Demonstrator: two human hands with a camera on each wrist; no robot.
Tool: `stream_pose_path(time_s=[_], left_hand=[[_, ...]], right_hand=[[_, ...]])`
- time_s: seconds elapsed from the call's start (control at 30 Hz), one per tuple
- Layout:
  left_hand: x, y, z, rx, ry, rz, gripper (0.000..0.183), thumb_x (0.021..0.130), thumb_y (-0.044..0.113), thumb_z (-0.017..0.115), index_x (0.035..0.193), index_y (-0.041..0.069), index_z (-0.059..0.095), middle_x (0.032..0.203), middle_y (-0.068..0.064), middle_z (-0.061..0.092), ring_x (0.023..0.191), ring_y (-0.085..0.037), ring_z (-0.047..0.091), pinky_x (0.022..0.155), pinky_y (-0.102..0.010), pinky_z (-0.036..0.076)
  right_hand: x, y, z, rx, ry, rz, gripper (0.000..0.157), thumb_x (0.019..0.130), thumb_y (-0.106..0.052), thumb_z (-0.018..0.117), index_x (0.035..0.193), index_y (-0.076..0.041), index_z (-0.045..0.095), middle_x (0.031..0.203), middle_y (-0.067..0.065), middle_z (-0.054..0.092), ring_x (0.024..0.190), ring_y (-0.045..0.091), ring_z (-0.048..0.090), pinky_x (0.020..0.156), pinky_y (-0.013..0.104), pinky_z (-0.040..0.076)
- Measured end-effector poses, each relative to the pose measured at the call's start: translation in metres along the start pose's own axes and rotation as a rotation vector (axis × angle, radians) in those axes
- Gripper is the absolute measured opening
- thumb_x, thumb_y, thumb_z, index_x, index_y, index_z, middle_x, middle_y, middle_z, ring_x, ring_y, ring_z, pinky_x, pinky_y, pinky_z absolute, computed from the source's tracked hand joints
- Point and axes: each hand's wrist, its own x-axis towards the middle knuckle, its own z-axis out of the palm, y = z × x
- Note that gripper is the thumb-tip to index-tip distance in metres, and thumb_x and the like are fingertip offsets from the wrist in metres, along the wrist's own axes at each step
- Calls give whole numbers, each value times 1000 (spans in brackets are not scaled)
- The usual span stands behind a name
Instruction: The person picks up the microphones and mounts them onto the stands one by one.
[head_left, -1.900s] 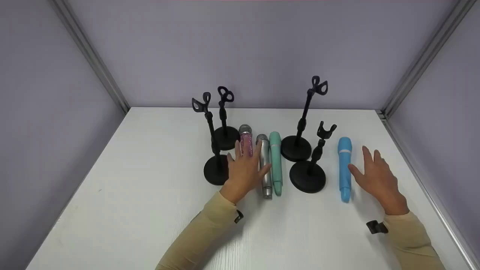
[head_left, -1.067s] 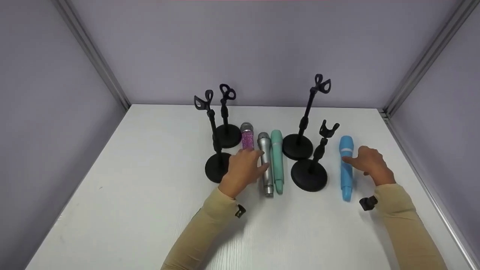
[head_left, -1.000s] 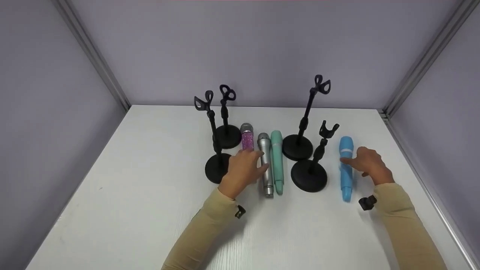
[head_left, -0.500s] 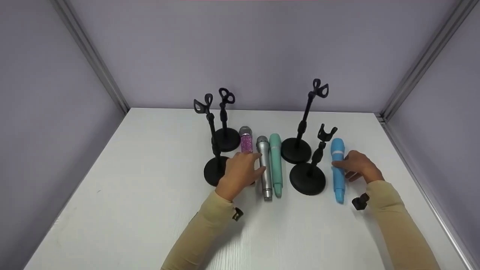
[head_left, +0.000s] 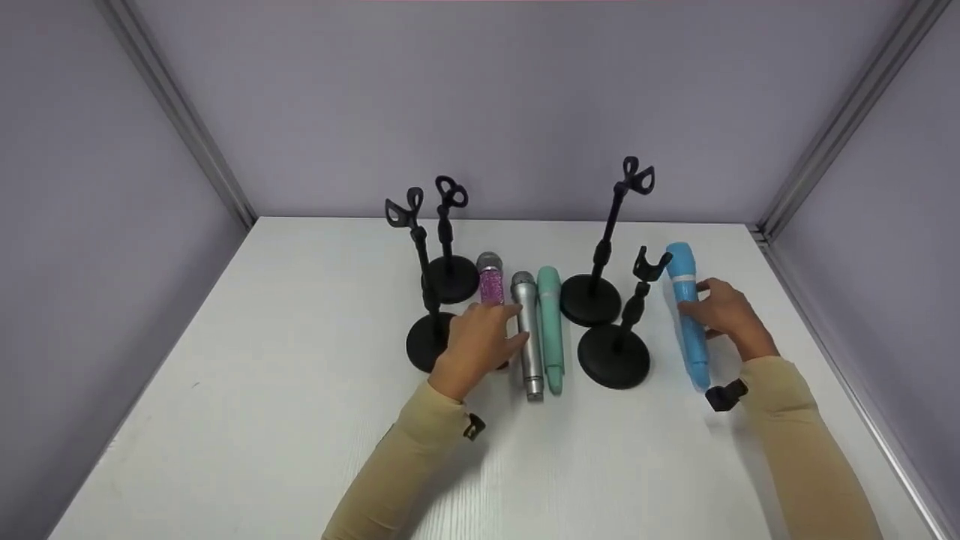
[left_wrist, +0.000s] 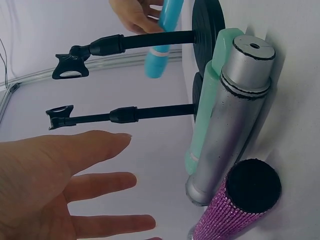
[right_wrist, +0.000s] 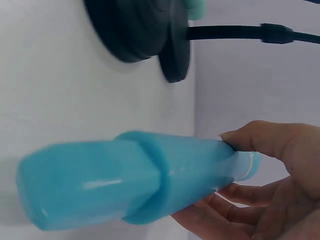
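My right hand (head_left: 729,313) grips a blue microphone (head_left: 686,322) between thumb and fingers, its head end raised off the table. In the right wrist view the thumb lies on one side of the blue microphone (right_wrist: 200,170) and the fingers curl under the other. My left hand (head_left: 478,341) hovers over a glittery pink microphone (head_left: 491,283), hiding its lower part in the head view. In the left wrist view its fingers (left_wrist: 102,187) are extended, apart from the pink microphone (left_wrist: 225,217). A silver microphone (head_left: 529,337) and a mint green microphone (head_left: 551,322) lie just right of it.
Two black microphone stands (head_left: 431,330) with round bases stand left of the microphones. Two more stands (head_left: 615,356) are between the green microphone and my right hand. Grey panels (head_left: 480,105) wall in the white table (head_left: 300,420) at the back and sides.
The right hand closed round the blue microphone, shifted it slightly left, then lifted its head end and moved it away from me. The left hand drew back slightly and its fingers lowered.
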Motion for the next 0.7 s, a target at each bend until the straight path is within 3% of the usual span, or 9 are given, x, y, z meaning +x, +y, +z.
stream_pose_path(time_s=[0.27,0.53,0.63,0.7], left_hand=[[0,-1,1,23,8,5,44,91,41,77,131,22,72,114,-10,76,94,-32,72,64,-47,59],[1,-1,1,6,-15,6,47,92,40,76,135,23,69,119,-12,75,98,-33,72,67,-49,60],[2,0,1,-11,-28,4,47,92,39,75,136,24,69,122,-12,74,101,-33,72,69,-50,60],[2,1,2,-23,-43,4,47,92,39,75,136,24,68,124,-12,73,104,-34,71,72,-51,60]], right_hand=[[-10,-5,-14,71,155,-139,74,101,-31,61,154,9,27,140,41,46,123,58,56,93,60,57],[-19,-10,-17,132,259,-195,71,97,-26,68,153,1,34,145,36,48,128,54,53,99,66,50],[-23,-10,-19,155,276,-217,70,96,-24,70,153,-1,36,144,35,49,128,53,54,97,62,52],[-26,-9,-20,166,278,-224,71,96,-25,70,154,-3,36,143,33,51,127,50,55,92,51,55]])
